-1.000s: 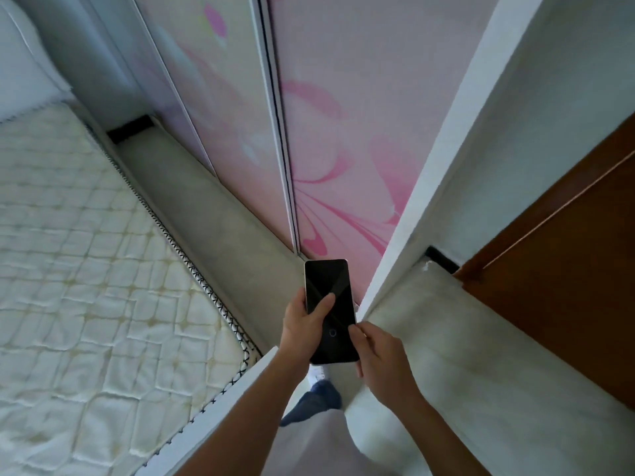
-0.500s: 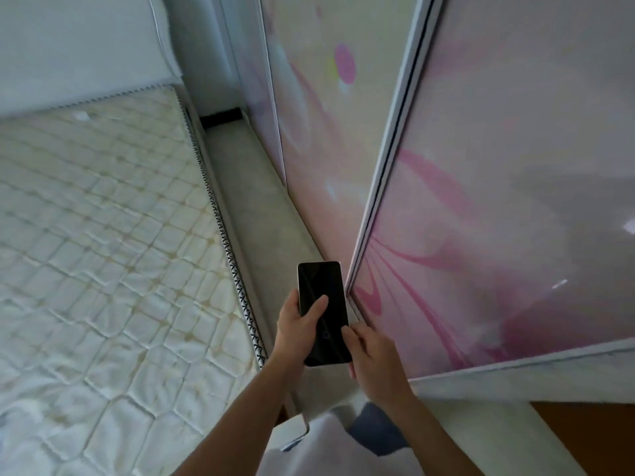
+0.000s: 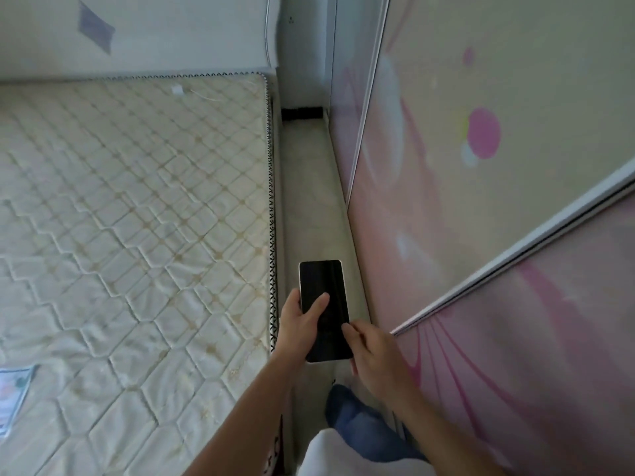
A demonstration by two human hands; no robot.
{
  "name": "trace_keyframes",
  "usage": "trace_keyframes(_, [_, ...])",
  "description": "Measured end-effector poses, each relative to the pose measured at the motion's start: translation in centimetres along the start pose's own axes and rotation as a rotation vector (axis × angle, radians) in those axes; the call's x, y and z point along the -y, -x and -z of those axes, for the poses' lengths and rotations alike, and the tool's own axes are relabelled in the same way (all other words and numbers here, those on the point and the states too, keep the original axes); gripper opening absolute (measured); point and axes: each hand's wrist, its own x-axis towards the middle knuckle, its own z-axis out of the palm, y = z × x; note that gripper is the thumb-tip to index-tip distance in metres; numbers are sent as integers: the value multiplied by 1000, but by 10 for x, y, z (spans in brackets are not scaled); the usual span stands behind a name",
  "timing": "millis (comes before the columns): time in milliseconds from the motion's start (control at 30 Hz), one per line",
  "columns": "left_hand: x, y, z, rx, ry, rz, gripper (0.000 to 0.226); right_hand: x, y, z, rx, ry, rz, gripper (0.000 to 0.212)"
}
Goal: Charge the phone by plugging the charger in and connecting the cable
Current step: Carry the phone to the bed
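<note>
Holding the dark-screened phone lengthwise, top away, are both hands.

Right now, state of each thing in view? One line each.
phone: screen dark, no cable attached, held upright.
left hand: gripping phone, thumb across screen.
right hand: fingertips on phone's lower right edge.
mattress: bare, no sheet.
charger: lying on mattress, unplugged.
wardrobe doors: closed.

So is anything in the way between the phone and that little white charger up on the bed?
Nothing visible blocks it. The phone is held by the left hand and right hand over the floor gap; the charger lies far off on the bare mattress.
</note>
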Motion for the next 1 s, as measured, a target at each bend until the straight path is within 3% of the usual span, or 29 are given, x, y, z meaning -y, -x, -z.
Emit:
trace_keyframes(267, [-61, -100, -23, -91, 62, -8, 19, 31, -126, 32, 65, 14, 99, 26])
trace_keyframes(700, [-121, -214, -57, -65, 45, -38, 16, 60, -246, 71, 59, -76, 132, 29])
trace_keyframes(1000, [-173, -345, -49, -22, 69, -4, 19, 93, -380, 62, 18, -41, 120, 30])
